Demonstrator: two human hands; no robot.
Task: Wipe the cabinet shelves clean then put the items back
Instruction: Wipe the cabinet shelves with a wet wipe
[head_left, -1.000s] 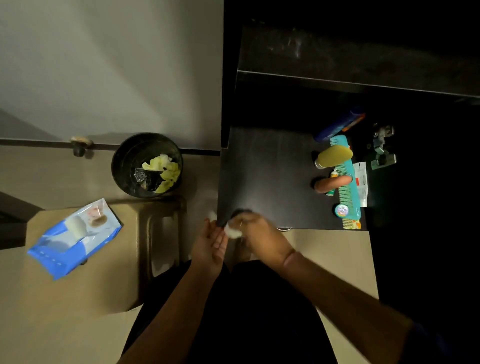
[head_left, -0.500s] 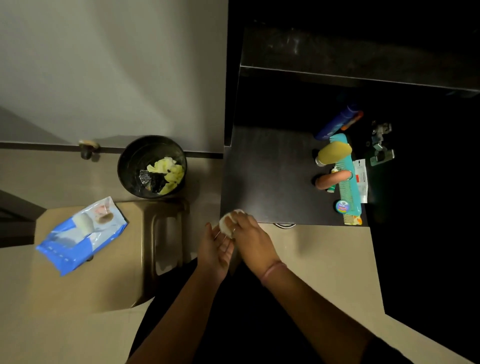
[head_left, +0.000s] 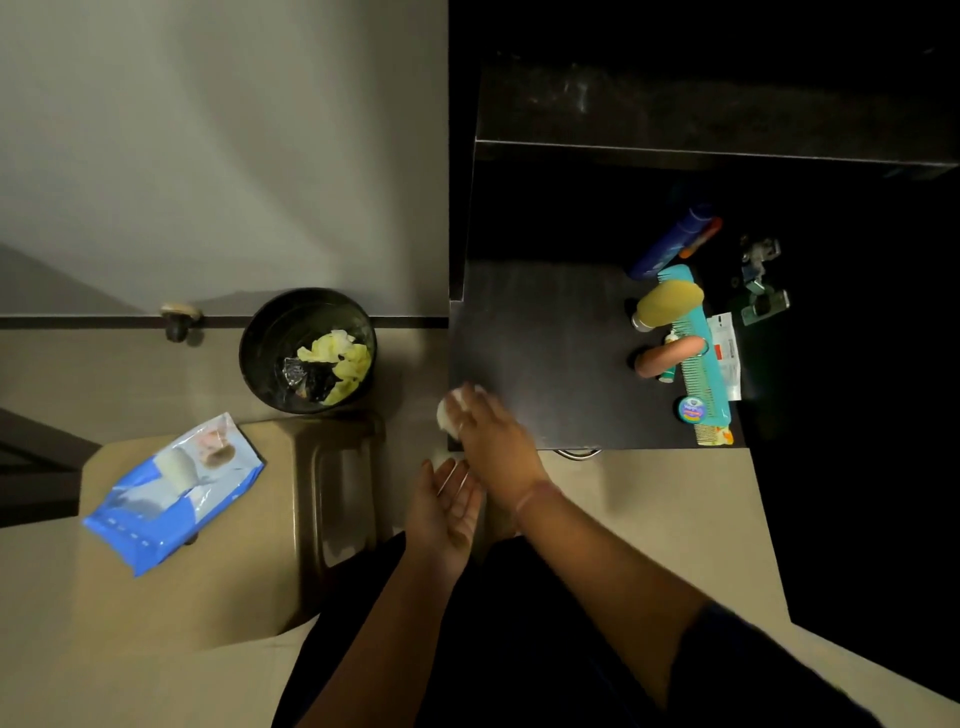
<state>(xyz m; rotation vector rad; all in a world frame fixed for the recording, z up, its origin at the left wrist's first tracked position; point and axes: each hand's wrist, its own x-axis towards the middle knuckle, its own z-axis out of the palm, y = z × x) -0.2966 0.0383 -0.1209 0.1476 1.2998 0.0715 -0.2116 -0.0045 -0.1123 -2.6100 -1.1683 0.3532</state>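
Observation:
The dark cabinet shelf (head_left: 545, 338) lies ahead, its left half bare. My right hand (head_left: 491, 436) presses a crumpled white wipe (head_left: 451, 410) at the shelf's front left corner. Just below it my left hand (head_left: 447, 506) is held palm up, fingers apart, holding nothing. On the shelf's right side lie a blue bottle (head_left: 670, 244), a yellow bottle (head_left: 667, 304), a brown tube (head_left: 670, 356), a teal comb (head_left: 698, 353), a small round tin (head_left: 691, 409) and a white sachet (head_left: 727, 358).
A black bin (head_left: 306, 351) with yellow scraps stands on the floor left of the cabinet. A blue pack of wipes (head_left: 174, 491) lies on a beige stool (head_left: 234, 571) at the left. An upper dark shelf edge (head_left: 701, 150) runs above. Metal hinges (head_left: 761, 280) sit at the right.
My right hand has moved the wipe up from beside my left palm onto the shelf's front left corner. My left hand has stayed below, open.

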